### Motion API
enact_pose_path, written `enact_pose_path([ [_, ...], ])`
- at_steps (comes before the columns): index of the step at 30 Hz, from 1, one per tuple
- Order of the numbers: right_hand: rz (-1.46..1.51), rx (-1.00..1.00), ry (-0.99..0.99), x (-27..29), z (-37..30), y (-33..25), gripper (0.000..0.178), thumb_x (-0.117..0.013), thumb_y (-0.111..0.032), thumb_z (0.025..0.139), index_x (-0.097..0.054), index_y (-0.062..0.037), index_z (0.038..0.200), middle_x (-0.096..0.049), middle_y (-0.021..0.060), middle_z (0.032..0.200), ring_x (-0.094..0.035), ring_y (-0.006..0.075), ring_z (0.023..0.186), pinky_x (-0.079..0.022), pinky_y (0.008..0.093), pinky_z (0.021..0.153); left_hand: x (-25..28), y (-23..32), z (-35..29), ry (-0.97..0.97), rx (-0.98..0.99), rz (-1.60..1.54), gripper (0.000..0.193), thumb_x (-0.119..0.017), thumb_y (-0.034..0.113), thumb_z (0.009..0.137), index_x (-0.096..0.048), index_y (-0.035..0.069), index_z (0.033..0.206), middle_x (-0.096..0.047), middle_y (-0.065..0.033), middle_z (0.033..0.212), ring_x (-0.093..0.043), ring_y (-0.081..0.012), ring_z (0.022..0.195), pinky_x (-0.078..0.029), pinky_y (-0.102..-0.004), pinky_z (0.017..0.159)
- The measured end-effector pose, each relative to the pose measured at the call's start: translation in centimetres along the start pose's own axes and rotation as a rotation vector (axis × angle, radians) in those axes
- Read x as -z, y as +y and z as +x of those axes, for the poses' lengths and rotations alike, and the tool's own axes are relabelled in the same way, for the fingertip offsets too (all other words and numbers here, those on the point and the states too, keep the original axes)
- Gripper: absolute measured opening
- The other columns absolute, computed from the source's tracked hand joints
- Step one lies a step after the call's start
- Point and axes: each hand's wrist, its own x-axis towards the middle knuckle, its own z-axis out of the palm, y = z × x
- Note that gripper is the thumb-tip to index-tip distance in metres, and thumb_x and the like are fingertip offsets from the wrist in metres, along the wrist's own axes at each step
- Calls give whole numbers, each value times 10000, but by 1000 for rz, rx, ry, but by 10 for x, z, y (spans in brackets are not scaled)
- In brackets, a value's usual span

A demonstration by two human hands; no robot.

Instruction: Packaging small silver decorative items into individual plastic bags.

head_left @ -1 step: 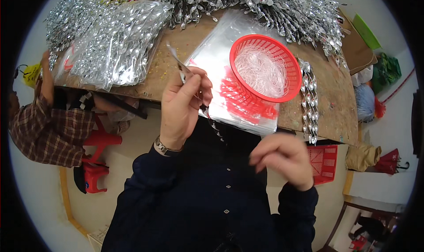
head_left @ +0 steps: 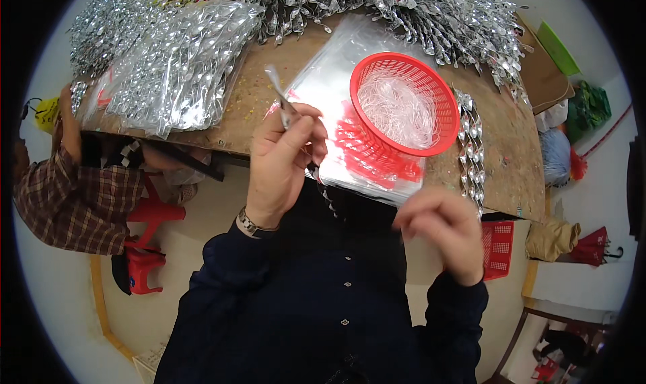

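My left hand point(head_left: 286, 158), a watch on its wrist, pinches a silver twisted foil strip point(head_left: 278, 86) between thumb and fingers. The flat end sticks up above the thumb, and a twisted tail point(head_left: 328, 199) dangles below the palm against my dark shirt. To the right, my right hand point(head_left: 444, 226) is in the air just off the table edge, its fingers curled toward the thumb and slightly blurred. What its fingertips hold, if anything, is too small to see. Beyond the hands, a red plastic basket point(head_left: 449, 115) of fine pale threads point(head_left: 398, 108) rests on flat clear plastic bags point(head_left: 330, 67).
Silver foil strands point(head_left: 471, 27) heap along the table's far side. A filled clear bag point(head_left: 182, 67) lies at left, and several twisted strips point(head_left: 473, 155) lie right of the basket. A person in a plaid shirt point(head_left: 74, 195) sits at left. A red crate point(head_left: 496, 249) stands below the table.
My right hand has shifted slightly right and up. My left hand has moved a little right and down, the foil strip still in its pinch. The seated person's hand has lowered slightly.
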Motion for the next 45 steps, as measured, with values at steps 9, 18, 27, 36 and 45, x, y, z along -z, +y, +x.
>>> enact_pose_path([
  [9,-889,332,330,54,98,24,147,-640,-36,784,-621,-4,927,-589,61,858,-538,142,696,-435,272,631,-13,-19,1,-162,236,81,234,-476,186,978,-550,-12,1078,-562,-36,749,-541,-100,669,-433,-217,580],
  [18,-1122,365,236,68,134,39,122,-664,-77,763,-629,-10,859,-588,102,837,-571,240,740,-452,348,677,-19,-20,5,-115,331,87,168,-571,163,929,-627,20,997,-559,1,713,-542,-72,610,-453,-204,557],
  [27,-444,123,250,63,107,13,70,-628,-76,845,-614,-8,844,-582,-18,753,-497,44,670,-403,196,611,-28,-20,9,-151,396,111,210,-540,129,931,-602,-11,1076,-541,-13,693,-543,-92,611,-444,-217,546],
  [36,-188,219,346,40,71,4,51,-619,-51,857,-612,-1,864,-593,-6,751,-523,50,666,-419,191,607,-40,-17,9,-153,313,110,276,-546,95,921,-537,-16,1173,-512,0,683,-522,-83,592,-429,-203,530],
  [45,-247,336,317,28,55,12,74,-570,40,867,-605,18,927,-623,53,917,-575,98,784,-477,232,743,-53,-21,6,-286,322,182,283,-573,92,908,-538,-12,1170,-527,10,691,-516,-64,586,-415,-198,510],
])
